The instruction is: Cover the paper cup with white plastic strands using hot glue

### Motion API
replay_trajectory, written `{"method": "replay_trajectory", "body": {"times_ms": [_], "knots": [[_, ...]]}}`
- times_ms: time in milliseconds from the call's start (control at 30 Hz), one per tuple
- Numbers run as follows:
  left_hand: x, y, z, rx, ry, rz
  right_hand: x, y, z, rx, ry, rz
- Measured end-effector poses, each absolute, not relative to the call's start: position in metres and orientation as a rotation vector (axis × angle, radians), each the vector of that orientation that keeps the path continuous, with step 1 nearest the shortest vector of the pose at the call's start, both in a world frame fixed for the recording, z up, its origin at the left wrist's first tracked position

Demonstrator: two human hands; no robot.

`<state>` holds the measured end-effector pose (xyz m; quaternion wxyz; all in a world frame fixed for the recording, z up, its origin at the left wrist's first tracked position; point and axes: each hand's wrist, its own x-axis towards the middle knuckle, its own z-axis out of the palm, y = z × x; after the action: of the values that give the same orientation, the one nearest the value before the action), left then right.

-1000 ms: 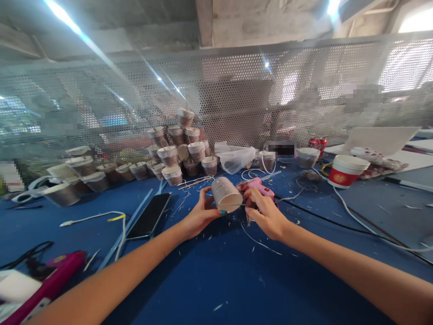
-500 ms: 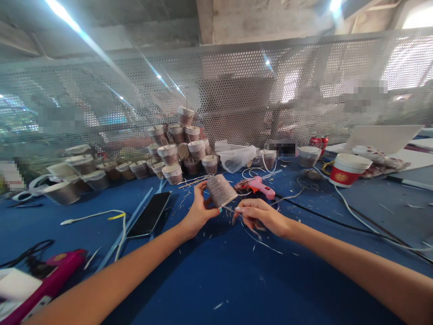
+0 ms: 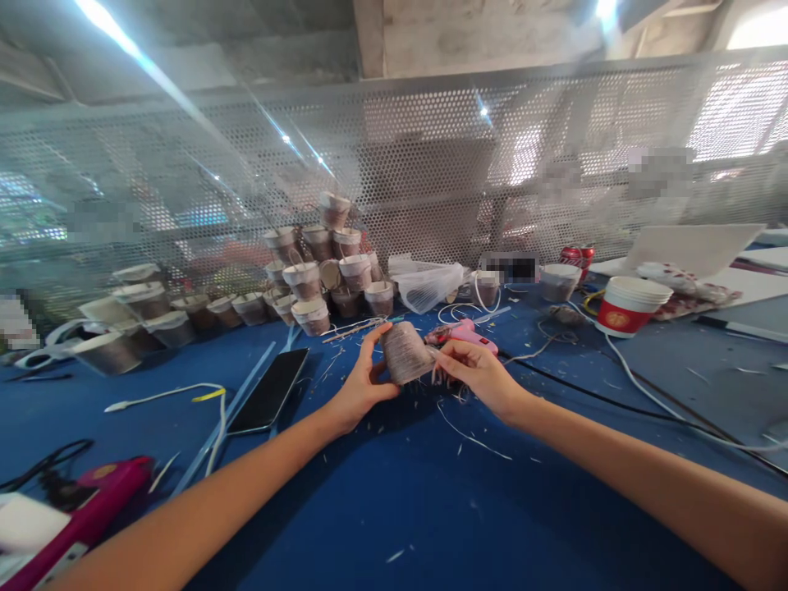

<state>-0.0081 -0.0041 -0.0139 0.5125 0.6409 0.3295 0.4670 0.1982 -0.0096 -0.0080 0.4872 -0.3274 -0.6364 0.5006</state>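
My left hand point(image 3: 363, 382) grips a small cup point(image 3: 405, 353) wrapped round with greyish-brown string, holding it tilted above the blue table. Fingers and thumb sit on its left side. At the cup's right edge, my right hand point(image 3: 477, 369) is closed in a pinch on a thin end of string point(image 3: 432, 355). A pink glue gun point(image 3: 471, 335) lies just behind that hand, partly covered by it. Below the hands, a loose pale strand point(image 3: 468, 435) and small scraps lie on the table.
Wrapped cups with white rims point(image 3: 304, 281) are stacked at the back, more point(image 3: 148, 301) at the left. A phone point(image 3: 271, 392), a white cable and a magenta tool point(image 3: 114, 492) lie left. Right are red-banded paper cups point(image 3: 628, 316), cans point(image 3: 579, 258) and a black cord point(image 3: 591, 396).
The cup has turned in my left hand and moved slightly right and down. My right hand has risen, and its pinched fingers are now at the cup's right edge.
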Motion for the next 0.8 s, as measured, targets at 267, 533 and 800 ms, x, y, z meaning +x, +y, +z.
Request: {"method": "replay_trajectory", "body": {"times_ms": [267,533,800], "knots": [[-0.007,-0.005,-0.014,1.518,0.772,1.136,0.199,-0.010,-0.010,-0.838,-1.539,1.230],[-0.007,-0.003,-0.016,1.501,0.715,1.106,0.200,-0.012,-0.011,-0.867,-1.588,1.106],[-0.003,-0.006,-0.012,1.502,0.799,1.093,0.199,-0.022,0.000,-0.785,-1.641,0.932]]}}
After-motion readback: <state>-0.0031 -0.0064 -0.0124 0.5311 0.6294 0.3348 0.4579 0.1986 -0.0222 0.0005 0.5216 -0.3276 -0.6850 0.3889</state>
